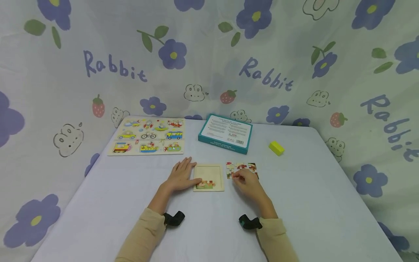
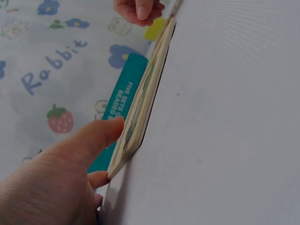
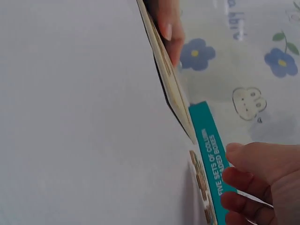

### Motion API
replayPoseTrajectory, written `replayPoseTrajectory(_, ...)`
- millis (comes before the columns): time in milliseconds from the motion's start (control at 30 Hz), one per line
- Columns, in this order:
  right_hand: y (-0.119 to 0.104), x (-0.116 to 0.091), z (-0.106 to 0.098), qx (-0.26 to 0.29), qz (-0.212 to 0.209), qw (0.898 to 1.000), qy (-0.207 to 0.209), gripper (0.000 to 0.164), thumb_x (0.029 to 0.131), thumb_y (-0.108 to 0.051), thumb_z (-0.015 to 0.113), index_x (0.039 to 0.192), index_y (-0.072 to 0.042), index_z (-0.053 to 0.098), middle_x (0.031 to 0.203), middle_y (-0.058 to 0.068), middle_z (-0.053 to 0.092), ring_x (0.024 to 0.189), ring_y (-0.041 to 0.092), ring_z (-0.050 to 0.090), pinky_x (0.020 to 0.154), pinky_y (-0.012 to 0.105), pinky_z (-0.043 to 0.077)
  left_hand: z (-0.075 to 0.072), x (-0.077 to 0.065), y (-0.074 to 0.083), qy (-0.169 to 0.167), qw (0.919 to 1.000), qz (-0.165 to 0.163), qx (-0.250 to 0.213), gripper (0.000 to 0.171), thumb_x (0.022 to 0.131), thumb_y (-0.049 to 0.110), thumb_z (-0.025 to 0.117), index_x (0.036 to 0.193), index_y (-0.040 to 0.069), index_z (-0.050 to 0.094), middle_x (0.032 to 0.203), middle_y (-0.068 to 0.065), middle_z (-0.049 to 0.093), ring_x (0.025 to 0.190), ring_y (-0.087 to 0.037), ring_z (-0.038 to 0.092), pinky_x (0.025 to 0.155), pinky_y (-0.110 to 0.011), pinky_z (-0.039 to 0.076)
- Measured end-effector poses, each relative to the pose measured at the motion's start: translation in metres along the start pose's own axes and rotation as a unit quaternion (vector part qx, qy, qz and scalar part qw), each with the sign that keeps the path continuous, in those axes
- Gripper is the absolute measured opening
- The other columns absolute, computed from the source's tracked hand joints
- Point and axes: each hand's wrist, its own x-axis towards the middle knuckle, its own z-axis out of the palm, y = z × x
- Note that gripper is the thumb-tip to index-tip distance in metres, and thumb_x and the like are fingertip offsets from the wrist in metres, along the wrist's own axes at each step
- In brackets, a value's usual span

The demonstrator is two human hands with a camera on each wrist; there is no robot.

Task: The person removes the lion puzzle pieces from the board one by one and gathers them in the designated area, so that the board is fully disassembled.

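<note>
A square wooden puzzle tray [image 1: 209, 170] lies on the table, with a few joined puzzle pieces [image 1: 205, 185] along its lower edge. My left hand [image 1: 180, 176] rests at the tray's left side, fingers spread and straight. Its thumb lies over the lower left corner, as the left wrist view also shows. To the right, loose puzzle pieces [image 1: 230, 168] lie in a small patch. My right hand [image 1: 248, 183] hovers over them with curled fingers, thumb tip and fingertip close together. Whether a piece is between them I cannot tell.
Behind the tray lies a teal box [image 1: 226, 133] with a white printed face. A picture board [image 1: 148, 136] of vehicles is at the back left. A yellow block [image 1: 276, 148] sits at the back right. A patterned cloth [image 1: 196, 54] hangs behind the table.
</note>
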Motion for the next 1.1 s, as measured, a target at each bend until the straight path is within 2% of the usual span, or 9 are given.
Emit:
replayPoseTrajectory(167, -0.013, 0.003, 0.016, -0.012, -0.044, 0.999, -0.012, 0.009, 0.079, -0.009, 0.071, 0.086, -0.012, 0.066, 0.083, -0.004, 0.059, 0.074, 0.009, 0.051, 0.065, 0.026, 0.046, -0.001, 0.0, -0.002, -0.002, 1.0, -0.002, 0.002, 0.083, 0.083, 0.062, 0.047, 0.142, 0.006, 0.03, 0.151, -0.016, 0.011, 0.138, -0.029, 0.006, 0.109, -0.048, 0.002)
replayPoseTrajectory(300, -0.022, 0.002, 0.03, -0.003, -0.069, 0.997, -0.038, 0.008, 0.081, -0.012, 0.069, 0.088, -0.013, 0.065, 0.085, -0.006, 0.057, 0.077, 0.007, 0.05, 0.067, 0.024, 0.046, 0.0, 0.0, -0.003, 0.0, 1.0, -0.002, 0.003, 0.083, 0.083, 0.062, 0.048, 0.142, 0.006, 0.03, 0.151, -0.016, 0.011, 0.138, -0.029, 0.006, 0.109, -0.048, 0.002)
replayPoseTrajectory(467, -0.031, 0.0, 0.042, -0.024, -0.113, 0.992, -0.052, 0.009, 0.084, -0.016, 0.066, 0.092, -0.014, 0.067, 0.091, -0.004, 0.056, 0.085, 0.01, 0.048, 0.071, 0.027, 0.044, 0.001, -0.001, -0.002, 0.002, 1.0, 0.0, 0.0, 0.082, 0.083, 0.061, 0.049, 0.141, 0.006, 0.031, 0.151, -0.016, 0.012, 0.138, -0.029, 0.006, 0.108, -0.048, 0.003)
replayPoseTrajectory(667, -0.04, -0.004, 0.047, -0.041, -0.079, 0.994, -0.067, 0.022, 0.087, -0.021, 0.063, 0.106, -0.01, 0.066, 0.09, -0.005, 0.052, 0.076, 0.007, 0.042, 0.062, 0.023, 0.04, 0.003, -0.003, 0.0, 0.008, 0.9999, 0.002, -0.009, 0.08, 0.084, 0.059, 0.051, 0.14, 0.006, 0.033, 0.151, -0.016, 0.013, 0.138, -0.029, 0.008, 0.108, -0.049, 0.003)
replayPoseTrajectory(800, -0.042, -0.004, 0.053, -0.076, -0.079, 0.992, -0.057, 0.031, 0.087, -0.025, 0.062, 0.113, -0.008, 0.064, 0.081, -0.006, 0.046, 0.07, 0.007, 0.037, 0.059, 0.021, 0.034, 0.003, -0.003, 0.001, 0.016, 0.9999, 0.003, -0.007, 0.079, 0.083, 0.058, 0.052, 0.14, 0.005, 0.034, 0.15, -0.016, 0.015, 0.138, -0.03, 0.009, 0.108, -0.049, 0.004)
replayPoseTrajectory(967, -0.045, -0.002, 0.058, -0.11, -0.086, 0.989, -0.042, 0.031, 0.087, -0.028, 0.061, 0.114, -0.013, 0.064, 0.071, -0.009, 0.039, 0.064, 0.008, 0.033, 0.058, 0.023, 0.029, 0.001, -0.004, 0.002, 0.019, 0.9998, 0.005, -0.004, 0.08, 0.083, 0.058, 0.053, 0.139, 0.004, 0.034, 0.15, -0.017, 0.016, 0.138, -0.03, 0.009, 0.108, -0.05, 0.005)
replayPoseTrajectory(1100, -0.047, -0.001, 0.057, -0.121, -0.079, 0.989, -0.039, 0.027, 0.088, -0.029, 0.061, 0.112, -0.018, 0.066, 0.068, -0.011, 0.038, 0.061, 0.008, 0.032, 0.058, 0.024, 0.027, 0.001, -0.003, 0.002, 0.019, 0.9998, 0.009, -0.001, 0.08, 0.083, 0.058, 0.052, 0.139, 0.004, 0.034, 0.15, -0.017, 0.016, 0.138, -0.03, 0.009, 0.108, -0.05, 0.006)
